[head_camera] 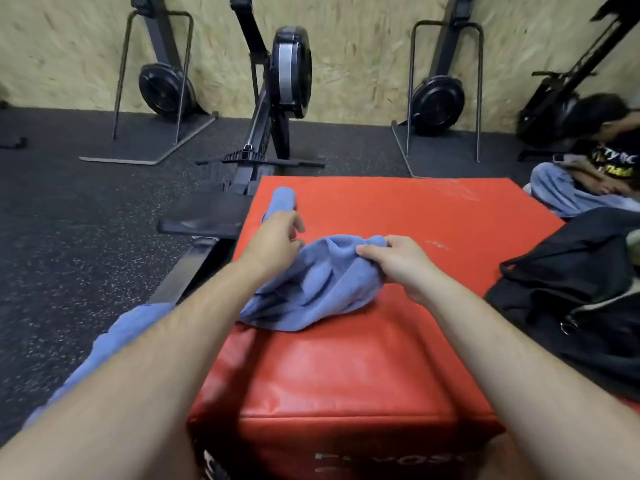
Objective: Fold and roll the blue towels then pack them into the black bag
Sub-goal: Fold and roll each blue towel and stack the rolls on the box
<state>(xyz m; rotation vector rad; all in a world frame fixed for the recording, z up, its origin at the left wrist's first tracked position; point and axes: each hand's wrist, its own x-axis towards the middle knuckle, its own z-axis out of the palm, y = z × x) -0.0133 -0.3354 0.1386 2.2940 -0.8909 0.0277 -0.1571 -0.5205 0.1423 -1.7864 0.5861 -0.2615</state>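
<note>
A crumpled blue towel [311, 289] lies in the middle of the red padded box [398, 358]. My right hand [398, 261] pinches the towel's upper right edge between thumb and fingers. My left hand [277, 240] is at the towel's upper left edge with fingers curled; whether it holds the cloth is unclear. A rolled blue towel [282, 200] lies on the box just beyond my left hand. More blue towel [114, 337] lies under my left forearm, left of the box. The black bag [571, 292] sits open on the box's right side.
A rowing machine [270, 133] runs along the floor left of the box, and others stand upright against the wooden wall. A person [595, 168] sits on the floor at the far right. Dark rubber floor [69, 220] surrounds the box.
</note>
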